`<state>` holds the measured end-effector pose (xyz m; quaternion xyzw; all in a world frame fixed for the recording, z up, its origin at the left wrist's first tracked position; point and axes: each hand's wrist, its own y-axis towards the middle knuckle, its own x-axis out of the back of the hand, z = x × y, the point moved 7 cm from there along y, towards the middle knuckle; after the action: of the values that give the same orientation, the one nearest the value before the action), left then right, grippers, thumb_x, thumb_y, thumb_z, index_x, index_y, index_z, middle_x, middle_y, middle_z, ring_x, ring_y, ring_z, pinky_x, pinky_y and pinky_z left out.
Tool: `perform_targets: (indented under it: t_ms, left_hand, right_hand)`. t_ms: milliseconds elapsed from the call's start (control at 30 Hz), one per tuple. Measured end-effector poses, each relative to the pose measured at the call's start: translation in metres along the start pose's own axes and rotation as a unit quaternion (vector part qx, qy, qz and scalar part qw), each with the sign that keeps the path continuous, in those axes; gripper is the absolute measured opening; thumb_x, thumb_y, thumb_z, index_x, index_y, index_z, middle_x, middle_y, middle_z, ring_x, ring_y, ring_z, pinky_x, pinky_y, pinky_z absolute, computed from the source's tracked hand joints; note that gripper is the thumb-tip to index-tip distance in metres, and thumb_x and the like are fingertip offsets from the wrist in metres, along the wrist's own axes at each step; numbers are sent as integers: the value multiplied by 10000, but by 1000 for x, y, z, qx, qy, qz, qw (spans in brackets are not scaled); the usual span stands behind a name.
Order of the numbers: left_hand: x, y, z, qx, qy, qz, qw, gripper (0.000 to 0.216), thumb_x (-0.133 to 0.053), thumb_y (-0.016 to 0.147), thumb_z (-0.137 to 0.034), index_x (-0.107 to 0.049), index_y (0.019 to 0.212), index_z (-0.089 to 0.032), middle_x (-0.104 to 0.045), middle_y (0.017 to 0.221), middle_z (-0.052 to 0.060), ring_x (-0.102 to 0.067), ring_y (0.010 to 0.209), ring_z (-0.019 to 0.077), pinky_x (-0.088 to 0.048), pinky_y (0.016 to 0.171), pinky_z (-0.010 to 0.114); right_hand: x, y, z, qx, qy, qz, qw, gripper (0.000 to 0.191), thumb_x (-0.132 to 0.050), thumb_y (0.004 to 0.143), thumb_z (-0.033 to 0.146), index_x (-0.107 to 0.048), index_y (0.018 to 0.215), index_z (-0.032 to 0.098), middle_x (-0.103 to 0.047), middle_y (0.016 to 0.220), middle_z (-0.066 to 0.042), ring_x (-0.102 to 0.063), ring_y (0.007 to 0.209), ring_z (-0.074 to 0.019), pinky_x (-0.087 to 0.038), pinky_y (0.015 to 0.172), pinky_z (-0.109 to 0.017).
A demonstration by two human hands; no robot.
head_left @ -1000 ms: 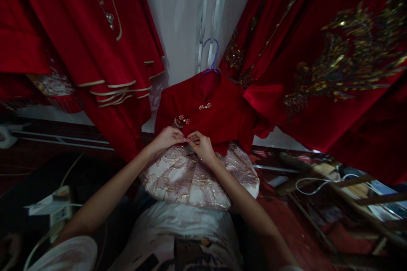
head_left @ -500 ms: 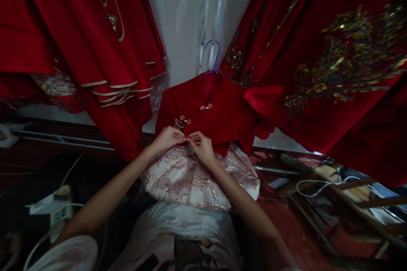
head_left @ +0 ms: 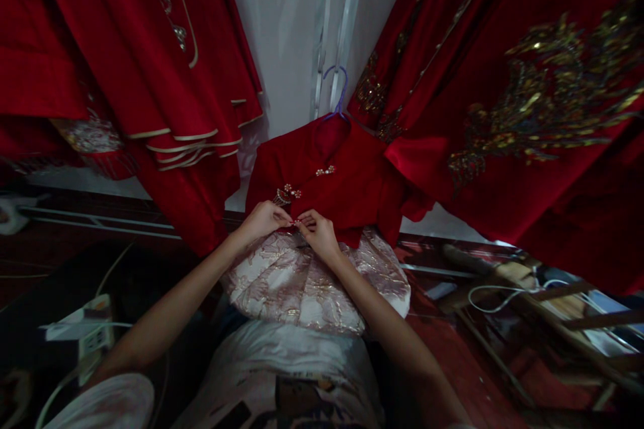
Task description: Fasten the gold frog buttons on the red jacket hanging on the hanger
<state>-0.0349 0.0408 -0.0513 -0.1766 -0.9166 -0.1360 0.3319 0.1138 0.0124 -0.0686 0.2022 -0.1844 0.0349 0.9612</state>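
Note:
A short red jacket hangs on a purple wire hanger, its lower part resting on a pale brocade cushion on my lap. Beaded flower fastenings sit on its front, with a tasselled ornament near the left edge. My left hand is closed in a pinch at the lower front edge. Close against it, my right hand pinches from the other side. Between the fingertips shows a small beaded fastening, partly hidden by the fingers.
Red garments with pale trim hang at left; a sequinned red garment hangs at right. A white power strip with cords lies at lower left. Wooden frames and a white cable are at lower right.
Both hands stay at the same spot on the jacket's lower front edge. The fingertips have shifted very slightly around the small fastening.

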Motion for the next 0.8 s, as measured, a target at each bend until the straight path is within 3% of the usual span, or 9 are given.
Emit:
perform_targets:
  t_ms: [300, 533, 800]
  left_hand:
    - [-3, 2, -2, -18, 17, -16, 1000, 192, -641, 756, -282, -759, 840, -155, -757, 822, 62, -700, 710, 174, -514, 637, 238]
    - [-2, -1, -7, -41, 48, 10, 998, 213, -618, 779, -313, -765, 854, -179, -757, 855, 58, -698, 742, 181, -502, 657, 244]
    - [-17, 4, 6, -13, 1, 15, 1000, 232, -710, 687, -328, -699, 814, -134, -737, 777, 63, -689, 724, 168, -531, 675, 250]
  right_hand:
    - [1, -1, -4, 3, -23, -5, 1000, 106, -615, 805, 291, -588, 869, 210, -654, 809, -16, -624, 711, -124, -535, 648, -222]
    - [1, -4, 1, 17, -60, -16, 998, 86, -548, 848, 273, -591, 891, 212, -645, 806, -11, -614, 707, -120, -517, 666, -222]
    - [4, -2, 5, 28, -135, 15, 990, 123, -595, 782, 205, -587, 905, 217, -635, 843, -11, -604, 747, -129, -492, 669, -225]
